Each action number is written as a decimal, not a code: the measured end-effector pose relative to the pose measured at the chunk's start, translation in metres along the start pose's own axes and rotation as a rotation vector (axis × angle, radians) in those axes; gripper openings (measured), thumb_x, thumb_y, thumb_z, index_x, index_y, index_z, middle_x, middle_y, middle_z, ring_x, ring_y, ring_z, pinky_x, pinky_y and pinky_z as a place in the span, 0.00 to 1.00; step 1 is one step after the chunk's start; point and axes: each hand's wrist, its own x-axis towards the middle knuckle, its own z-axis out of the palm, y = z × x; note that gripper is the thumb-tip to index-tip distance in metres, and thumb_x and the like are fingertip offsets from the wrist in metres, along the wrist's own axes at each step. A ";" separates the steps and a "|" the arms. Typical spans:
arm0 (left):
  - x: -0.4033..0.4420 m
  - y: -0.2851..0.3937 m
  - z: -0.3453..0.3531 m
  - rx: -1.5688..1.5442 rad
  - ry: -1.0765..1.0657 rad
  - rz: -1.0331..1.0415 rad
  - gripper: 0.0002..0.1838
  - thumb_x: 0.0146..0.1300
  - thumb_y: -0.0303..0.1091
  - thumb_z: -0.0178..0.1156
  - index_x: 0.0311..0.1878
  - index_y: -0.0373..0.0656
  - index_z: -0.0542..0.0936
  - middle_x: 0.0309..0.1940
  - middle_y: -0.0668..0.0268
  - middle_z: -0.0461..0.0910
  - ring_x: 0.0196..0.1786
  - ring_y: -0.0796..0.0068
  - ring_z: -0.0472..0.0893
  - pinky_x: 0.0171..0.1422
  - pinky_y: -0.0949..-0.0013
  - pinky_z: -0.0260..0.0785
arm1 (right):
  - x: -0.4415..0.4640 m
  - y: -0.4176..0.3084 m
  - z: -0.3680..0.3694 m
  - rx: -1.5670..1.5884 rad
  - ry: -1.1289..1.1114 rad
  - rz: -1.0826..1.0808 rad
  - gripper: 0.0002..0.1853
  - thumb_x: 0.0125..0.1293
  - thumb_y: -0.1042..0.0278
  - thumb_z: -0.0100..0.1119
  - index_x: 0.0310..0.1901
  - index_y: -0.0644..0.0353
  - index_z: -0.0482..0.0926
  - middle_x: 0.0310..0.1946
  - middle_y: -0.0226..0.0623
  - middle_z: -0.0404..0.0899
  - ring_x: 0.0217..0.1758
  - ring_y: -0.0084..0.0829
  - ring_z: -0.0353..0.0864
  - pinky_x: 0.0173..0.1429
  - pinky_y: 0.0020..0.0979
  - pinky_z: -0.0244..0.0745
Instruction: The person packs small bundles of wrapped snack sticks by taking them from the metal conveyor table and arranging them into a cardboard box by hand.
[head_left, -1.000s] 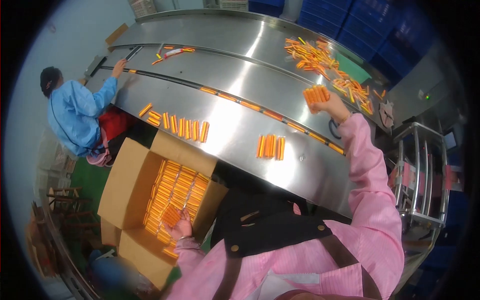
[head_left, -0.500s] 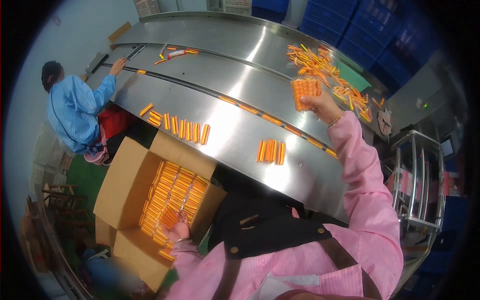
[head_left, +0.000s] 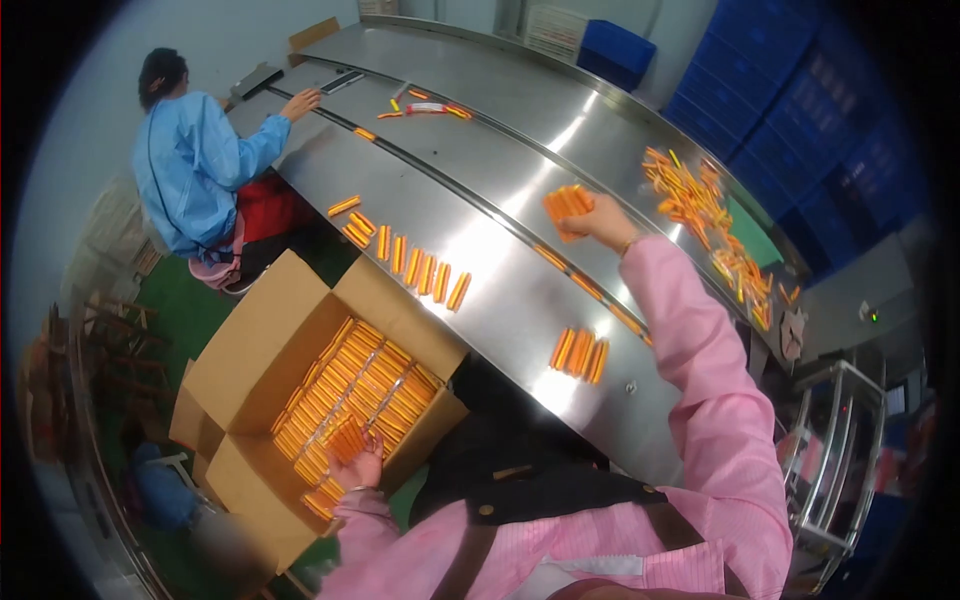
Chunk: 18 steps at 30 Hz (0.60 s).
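Far left, co-worker in blue point(head_left: 200, 165) at steel table point(head_left: 470, 70). Open carton point(head_left: 258, 340) full of orange sticks point(head_left: 345, 375). Left hand point(head_left: 362, 466) curled round a stick bundle point(head_left: 347, 440) over them; some fingers hidden. Right hand point(head_left: 604, 220) grips second bundle point(head_left: 567, 208), shifted left, now clear of loose heap point(head_left: 692, 208). Blue crates point(head_left: 745, 60) fade into dark rim.
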 end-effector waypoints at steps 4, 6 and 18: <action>0.001 0.002 -0.001 0.021 0.056 -0.012 0.27 0.58 0.56 0.59 0.56 0.50 0.76 0.53 0.61 0.78 0.50 0.61 0.79 0.65 0.49 0.59 | 0.043 0.029 0.040 -0.415 -0.057 0.025 0.17 0.47 0.65 0.68 0.39 0.64 0.81 0.30 0.40 0.83 0.34 0.28 0.83 0.41 0.29 0.76; 0.002 0.002 -0.001 0.019 0.073 0.005 0.31 0.57 0.58 0.60 0.57 0.48 0.74 0.52 0.61 0.77 0.49 0.62 0.78 0.65 0.49 0.60 | 0.055 0.041 0.057 -0.637 -0.016 0.035 0.18 0.44 0.64 0.68 0.38 0.62 0.82 0.28 0.42 0.83 0.32 0.32 0.83 0.41 0.30 0.76; 0.007 0.003 -0.005 0.093 0.030 0.001 0.37 0.53 0.60 0.62 0.60 0.43 0.71 0.52 0.60 0.76 0.50 0.63 0.76 0.65 0.50 0.60 | 0.050 0.056 0.056 -0.612 -0.085 0.115 0.19 0.49 0.64 0.67 0.43 0.61 0.80 0.34 0.46 0.83 0.38 0.41 0.83 0.46 0.35 0.75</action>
